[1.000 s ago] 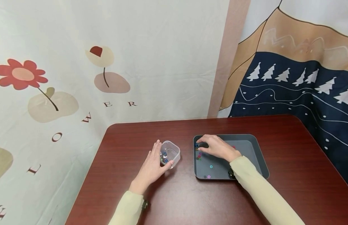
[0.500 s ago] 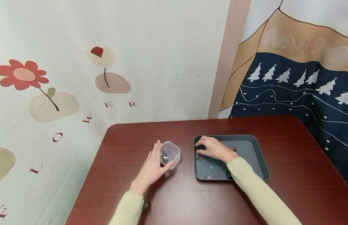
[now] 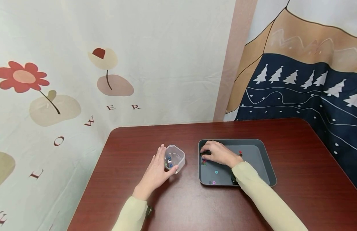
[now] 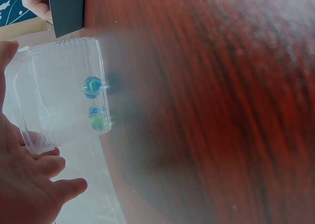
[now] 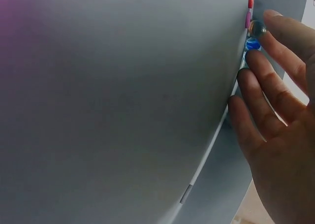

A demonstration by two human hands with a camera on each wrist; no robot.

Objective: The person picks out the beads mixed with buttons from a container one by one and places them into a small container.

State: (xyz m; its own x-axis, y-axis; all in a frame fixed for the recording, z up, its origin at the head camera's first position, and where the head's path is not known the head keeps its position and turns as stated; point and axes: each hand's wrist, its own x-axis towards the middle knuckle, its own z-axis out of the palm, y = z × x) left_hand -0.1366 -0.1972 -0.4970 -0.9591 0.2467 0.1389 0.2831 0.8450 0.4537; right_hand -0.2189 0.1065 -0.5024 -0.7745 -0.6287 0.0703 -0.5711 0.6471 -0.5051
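Note:
In the head view my left hand [image 3: 154,171] lies against the left side of a clear plastic box [image 3: 179,162], fingers straight and thumb at its near side. Several marbles lie inside, among them a blue marble [image 4: 92,87] and a green marble [image 4: 97,121]. My right hand [image 3: 221,154] reaches into the left end of the grey tray [image 3: 256,163]. In the right wrist view, its thumb and index fingertips pinch an amber-and-teal marble [image 5: 257,28] at the tray wall. Beside it sits another blue marble [image 5: 252,44], close to the middle fingertip.
Small coloured rings lie in the tray: a turquoise ring [image 3: 216,172], a pink ring [image 3: 214,182] and a red piece [image 3: 240,152], with more along the left wall. Box and tray stand apart on a dark red wooden table [image 3: 178,205]. A printed cloth [image 3: 167,64] hangs behind.
My right hand has moved slightly nearer, and its thumb and fingers have drawn closer together over the marbles at the tray's left wall. The left hand and the box have stayed put.

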